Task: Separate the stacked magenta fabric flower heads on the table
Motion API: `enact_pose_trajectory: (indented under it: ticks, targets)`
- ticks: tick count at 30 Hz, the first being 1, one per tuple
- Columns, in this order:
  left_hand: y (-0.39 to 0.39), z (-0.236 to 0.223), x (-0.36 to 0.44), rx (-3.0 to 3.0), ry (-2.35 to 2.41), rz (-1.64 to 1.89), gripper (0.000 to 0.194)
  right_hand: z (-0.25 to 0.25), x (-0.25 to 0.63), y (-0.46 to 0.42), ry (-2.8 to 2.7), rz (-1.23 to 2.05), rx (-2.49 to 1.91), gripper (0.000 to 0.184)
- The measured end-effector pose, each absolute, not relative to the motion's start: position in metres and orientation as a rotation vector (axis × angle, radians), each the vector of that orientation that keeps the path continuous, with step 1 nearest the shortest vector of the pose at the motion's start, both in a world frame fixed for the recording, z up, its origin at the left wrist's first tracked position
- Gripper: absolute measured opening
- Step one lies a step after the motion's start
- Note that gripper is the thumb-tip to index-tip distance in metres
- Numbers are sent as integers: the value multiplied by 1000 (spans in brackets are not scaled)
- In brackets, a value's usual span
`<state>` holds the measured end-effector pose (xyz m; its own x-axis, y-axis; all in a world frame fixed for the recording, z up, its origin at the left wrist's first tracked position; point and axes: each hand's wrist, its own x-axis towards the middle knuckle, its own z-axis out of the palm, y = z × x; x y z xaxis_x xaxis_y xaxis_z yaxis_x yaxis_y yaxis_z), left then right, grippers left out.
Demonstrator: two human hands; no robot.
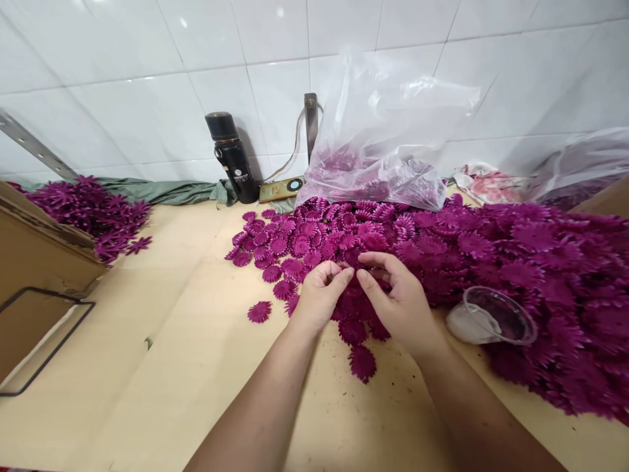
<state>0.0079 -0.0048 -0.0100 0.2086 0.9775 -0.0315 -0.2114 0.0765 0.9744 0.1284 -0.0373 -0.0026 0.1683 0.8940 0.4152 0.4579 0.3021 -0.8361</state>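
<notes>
My left hand (322,294) is closed in a pinch over the pile of purple artificial flower pieces (304,236). Whatever its fingertips hold, if anything, is too small or hidden to make out. Facing it closely, my right hand (400,298) has its thumb and forefinger curved with a gap between them, and no object shows in that gap. Round, toothed-edged purple petal discs lie under and around both hands. Below them, a single purple disc (362,364) rests near my wrists, and another loose disc (259,312) lies to the left.
A clear plastic cup (511,318) lies tilted against the right-hand heap. Behind are a plastic bag (388,124), a black flask (234,160) and a gold-coloured box (275,190). Star-shaped purple pieces (88,206) and a cardboard box (44,249) sit left on the table (167,380).
</notes>
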Motion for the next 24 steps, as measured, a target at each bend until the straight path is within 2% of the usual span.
enact_pose_trajectory:
  ticks: [3,9,14,20,24]
  targets:
    - [-4,-11,9,1118,951,1111,46,1,127,-38,-1574,538,-1314,12]
    - [-6,-10,9,1138,895,1053,45,1,128,-36,-1443,731,-1283,4]
    - [-9,-8,11,1154,853,1037,36,3,128,-37,-1318,601,-1321,6]
    - [-11,-9,14,1192,826,1112,37,4,129,-36,-1187,622,-1282,5]
    - [-10,-6,9,1158,806,1194,37,4,158,-26,-829,506,-1274,11]
